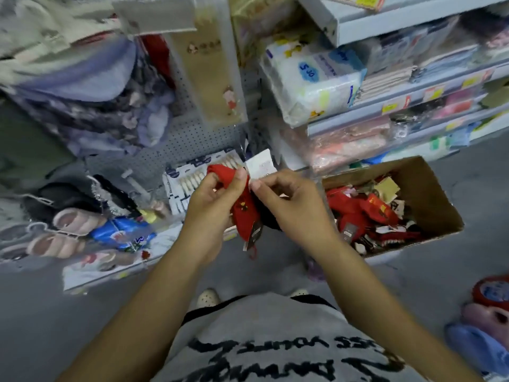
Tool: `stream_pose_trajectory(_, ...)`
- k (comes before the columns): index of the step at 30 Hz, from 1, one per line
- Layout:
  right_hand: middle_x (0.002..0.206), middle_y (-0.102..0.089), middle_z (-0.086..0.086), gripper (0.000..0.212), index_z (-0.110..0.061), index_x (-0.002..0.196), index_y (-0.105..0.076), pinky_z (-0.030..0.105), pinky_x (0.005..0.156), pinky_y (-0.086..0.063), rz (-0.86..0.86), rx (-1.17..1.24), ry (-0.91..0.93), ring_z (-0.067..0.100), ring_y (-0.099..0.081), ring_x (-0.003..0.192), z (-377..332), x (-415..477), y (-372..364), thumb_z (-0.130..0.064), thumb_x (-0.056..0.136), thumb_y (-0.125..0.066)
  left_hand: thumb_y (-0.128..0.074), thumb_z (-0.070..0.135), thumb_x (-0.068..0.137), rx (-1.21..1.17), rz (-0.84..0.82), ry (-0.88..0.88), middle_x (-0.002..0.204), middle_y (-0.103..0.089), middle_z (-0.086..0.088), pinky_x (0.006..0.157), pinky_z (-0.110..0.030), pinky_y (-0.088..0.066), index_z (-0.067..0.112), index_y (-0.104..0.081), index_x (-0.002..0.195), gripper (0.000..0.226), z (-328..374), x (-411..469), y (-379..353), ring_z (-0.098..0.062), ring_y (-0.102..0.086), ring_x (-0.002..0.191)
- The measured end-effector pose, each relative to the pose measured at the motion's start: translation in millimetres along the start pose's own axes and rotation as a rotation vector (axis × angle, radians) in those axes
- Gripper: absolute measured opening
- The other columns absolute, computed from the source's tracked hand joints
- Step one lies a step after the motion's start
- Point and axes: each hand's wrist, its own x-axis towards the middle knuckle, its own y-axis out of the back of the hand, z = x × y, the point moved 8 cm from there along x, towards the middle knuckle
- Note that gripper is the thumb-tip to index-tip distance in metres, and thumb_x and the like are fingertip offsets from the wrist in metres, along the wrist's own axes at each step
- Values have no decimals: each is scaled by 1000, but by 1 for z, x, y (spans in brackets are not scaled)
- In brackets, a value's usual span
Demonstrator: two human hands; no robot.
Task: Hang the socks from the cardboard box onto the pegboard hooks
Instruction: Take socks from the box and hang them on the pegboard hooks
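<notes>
Hands were close together, both on one red sock (243, 213); single or pair, couldn't tell. Left hand (212, 205) gripped the upper end, thumb pressed on the fabric. Right hand (289, 208) pinched the lower edge of the white tag (261, 167) between thumb and forefinger. Sock hung down between the palms, with a dark label at its bottom end.

Likely step: squaring up the tag for hanging. To do it well:
- keep the tag flat and upright, and find its hole first (not visible from here)
- carry the sock's weight with the left hand so the tag doesn't tear
- bring the hole onto the hook tip straight, then slide it back

Pegboard (187, 142) stood beyond the hands, up and to the left. White hook (134, 181), beyond and left of the left hand, looked free, though blur made that uncertain.

Box (438, 188) sat just right of the right hand, open-topped. It held a loose pile of more red socks (355, 213) mixed with card tags, one tan, covering the bottom. Judging by that pile, plenty was left to hang.
</notes>
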Motion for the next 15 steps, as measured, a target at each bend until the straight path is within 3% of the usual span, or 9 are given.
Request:
stream_pose_trajectory(3, 86, -69, 8, 9, -14, 86, -73, 35, 79, -54, -92, 36, -37, 23, -65, 80, -7, -7, -41, -15, 94, -69, -76, 29, 87, 27, 31, -20, 96, -78, -5, 80, -39, -60, 14, -67, 111, 29, 6, -2, 48, -18, -74, 87)
stream_pose_trajectory(6, 92, -70, 19, 7, -10, 98, -67, 35, 83, -57, -155, 133, -114, 23, -67, 82, -12, -15, -75, -4, 95, -65, -78, 24, 88, 39, 39, -25, 93, -78, -2, 75, -34, -59, 15, -68, 114, 30, 12, -4, 87, -17, -74, 84)
stream_pose_trajectory(8, 89, -67, 15, 12, -5, 106, -59, 34, 84, -59, -141, 236, -166, 20, -69, 78, -15, -19, -94, 0, 96, -61, -79, 21, 88, 41, 54, -39, 92, -78, -1, 72, -33, -58, 14, -69, 113, 28, 17, -4, 109, -15, -74, 82)
stream_pose_trajectory(11, 74, -66, 5, 22, -2, 114, -49, 36, 73, -59, -46, 282, -201, 16, -66, 61, -17, -22, -115, -2, 96, -63, -78, 15, 88, 32, 67, -66, 95, -80, -2, 69, -31, -60, 17, -68, 111, 25, 27, -3, 137, -16, -76, 82)
stream_pose_trajectory(15, 68, -65, 9, 38, 1, 127, -49, 40, 65, -56, 8, 249, -215, 17, -57, 49, -20, -21, -150, -8, 95, -67, -76, 14, 90, 51, 38, -93, 95, -80, 0, 70, -29, -60, 18, -67, 109, 22, 40, -4, 164, -14, -76, 82)
